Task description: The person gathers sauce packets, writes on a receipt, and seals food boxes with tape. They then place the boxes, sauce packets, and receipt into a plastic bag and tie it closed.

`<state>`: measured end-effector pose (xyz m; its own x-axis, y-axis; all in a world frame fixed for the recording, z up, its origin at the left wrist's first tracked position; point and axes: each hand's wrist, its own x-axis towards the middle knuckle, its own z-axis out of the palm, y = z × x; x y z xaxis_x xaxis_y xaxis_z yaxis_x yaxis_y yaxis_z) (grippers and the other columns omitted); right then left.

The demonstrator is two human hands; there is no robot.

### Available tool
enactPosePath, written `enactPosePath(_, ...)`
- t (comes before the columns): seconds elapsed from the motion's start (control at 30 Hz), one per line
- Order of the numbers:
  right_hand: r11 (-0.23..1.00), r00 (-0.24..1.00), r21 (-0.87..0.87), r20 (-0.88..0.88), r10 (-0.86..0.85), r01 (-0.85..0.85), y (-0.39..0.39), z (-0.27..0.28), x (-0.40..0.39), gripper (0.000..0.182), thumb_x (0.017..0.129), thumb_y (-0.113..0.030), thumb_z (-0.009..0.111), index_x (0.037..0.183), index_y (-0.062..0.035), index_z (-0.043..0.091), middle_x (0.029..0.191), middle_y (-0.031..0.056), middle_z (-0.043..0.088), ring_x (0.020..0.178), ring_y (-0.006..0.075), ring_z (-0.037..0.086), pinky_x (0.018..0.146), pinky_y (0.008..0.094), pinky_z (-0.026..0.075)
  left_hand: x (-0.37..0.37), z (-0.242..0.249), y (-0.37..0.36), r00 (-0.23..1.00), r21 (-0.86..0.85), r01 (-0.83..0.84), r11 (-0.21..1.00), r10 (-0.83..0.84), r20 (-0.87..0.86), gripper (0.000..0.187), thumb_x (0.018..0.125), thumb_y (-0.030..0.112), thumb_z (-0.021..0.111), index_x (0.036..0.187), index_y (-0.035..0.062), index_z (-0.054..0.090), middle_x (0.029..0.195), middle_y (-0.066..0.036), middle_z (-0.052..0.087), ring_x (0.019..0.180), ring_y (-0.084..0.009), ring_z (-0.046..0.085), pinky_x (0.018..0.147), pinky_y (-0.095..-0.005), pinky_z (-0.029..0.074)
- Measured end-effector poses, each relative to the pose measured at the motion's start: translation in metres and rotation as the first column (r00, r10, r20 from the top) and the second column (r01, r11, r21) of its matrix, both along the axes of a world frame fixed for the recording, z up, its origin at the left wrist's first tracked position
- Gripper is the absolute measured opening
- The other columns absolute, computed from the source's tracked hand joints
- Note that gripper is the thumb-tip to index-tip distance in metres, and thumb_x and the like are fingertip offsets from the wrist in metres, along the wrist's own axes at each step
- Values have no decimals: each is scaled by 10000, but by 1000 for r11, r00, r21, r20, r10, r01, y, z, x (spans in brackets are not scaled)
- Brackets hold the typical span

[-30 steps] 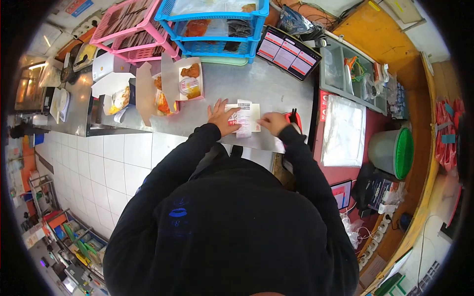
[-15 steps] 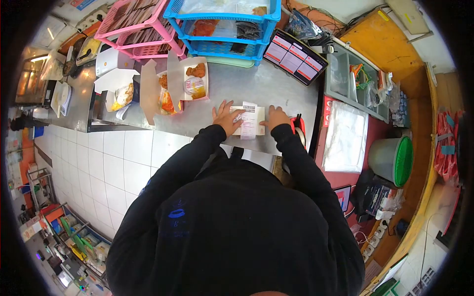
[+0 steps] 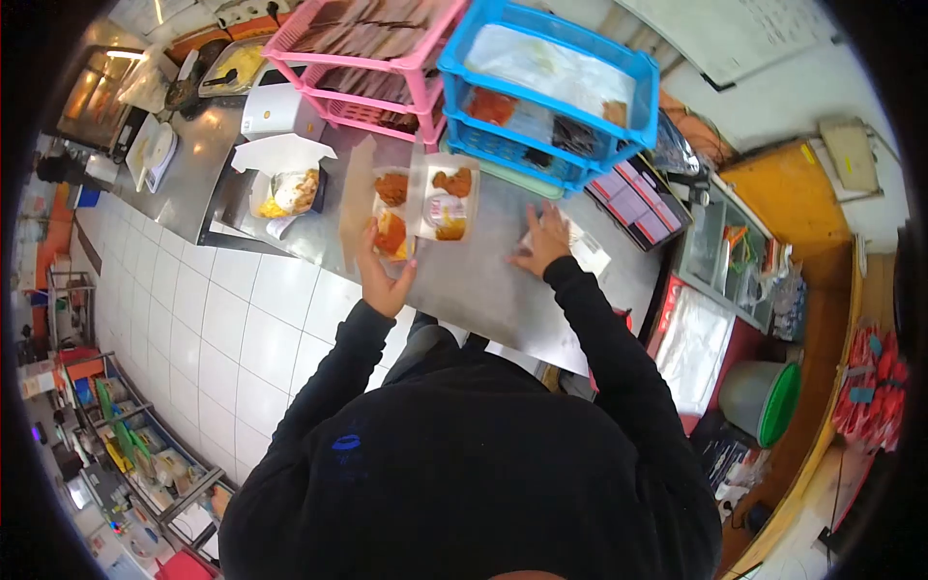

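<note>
My left hand (image 3: 386,275) is at the front of an open food box (image 3: 391,215) with fried chicken and an orange-red item inside, its fingers and thumb apart at the box's near edge. Beside it stands a second open box (image 3: 451,201) with chicken and a lidded cup. My right hand (image 3: 544,240) has its fingers spread at the left end of a closed white box (image 3: 586,251), partly covering it. Farther left, a third open box (image 3: 286,191) holds yellow and white food.
Pink trays (image 3: 362,58) and blue trays (image 3: 547,87) stand at the back of the metal counter (image 3: 474,290). A tablet (image 3: 638,202) leans at the right, near a grey organiser (image 3: 725,253). A bin (image 3: 759,401) stands farther right.
My left hand has left the closed white box and reached the open chicken box. The closed box now lies farther back and right, with my right hand beside it. The view has shifted.
</note>
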<state>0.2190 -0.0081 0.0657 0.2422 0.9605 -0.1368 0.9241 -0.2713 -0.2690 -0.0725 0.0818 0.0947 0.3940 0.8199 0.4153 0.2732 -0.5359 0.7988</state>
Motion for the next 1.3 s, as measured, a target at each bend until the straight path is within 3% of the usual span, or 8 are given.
enactPosePath(0.07,992,992,98,-97,83,-73,56,-4,-9,869,622,-403,736,1316,-46,352,1405,213,241,1301,393,215,1046,506,206,3,-17,20,992,-224,75,972,-48,120,757,704,102,666,1320,-44,251,1340,-237,306,1232,-363,336,1040,-400,256)
enactPosePath(0.2,959,977,262,-155,149,-105,162,-58,-24,637,717,-294,661,1246,-20,435,1332,195,357,1250,361,303,1020,421,294,22,-37,41,979,-86,158,984,-167,-119,700,778,89,594,1348,-64,217,1368,-241,302,1296,-343,273,1050,-375,232)
enactPosePath(0.27,958,983,281,-151,106,-60,181,-54,-32,599,733,-270,644,1234,-10,443,1293,194,399,1219,360,339,1009,405,310,21,-60,41,989,-185,127,974,-140,-56,528,860,64,464,1345,-33,280,1333,-177,370,1258,-256,335,1028,-333,265)
enactPosePath(0.43,981,993,190,-117,-10,32,133,-36,-57,573,739,-272,643,1219,-27,452,1162,176,465,1106,359,411,961,412,337,-13,-102,40,949,-654,300,694,-149,277,427,885,48,397,1302,-33,360,1230,-118,484,1149,-170,435,978,-275,309)
enactPosePath(0.6,960,919,56,-312,-243,273,37,-51,-57,465,730,-270,664,1112,-31,549,973,163,553,963,333,508,855,395,415,-29,-86,49,909,-650,416,636,-312,276,362,912,89,389,1252,-28,433,1168,-79,531,1074,-131,476,928,-261,353)
enactPosePath(0.73,820,615,-206,-570,-545,535,-29,-72,-65,517,669,-273,757,1073,-8,572,927,125,624,834,218,582,768,316,460,-7,-64,67,842,-687,490,537,-496,213,370,919,86,364,1269,-17,432,1174,-76,539,1086,-132,480,944,-252,344)
enactPosePath(0.8,795,606,-161,-564,-560,585,-42,-83,-71,551,646,-275,783,1070,5,570,930,106,637,790,188,590,737,298,469,12,-59,70,805,-730,542,416,-507,309,393,912,45,319,1286,11,435,1217,-94,519,1111,-138,472,954,-247,337)
enactPosePath(1.3,675,579,-196,-383,-720,711,-32,-66,-93,652,586,-260,813,1094,-11,488,971,200,557,936,337,541,826,391,449,42,-67,85,756,-747,579,327,-558,341,419,891,22,305,1291,24,429,1229,-90,508,1108,-140,473,965,-249,343)
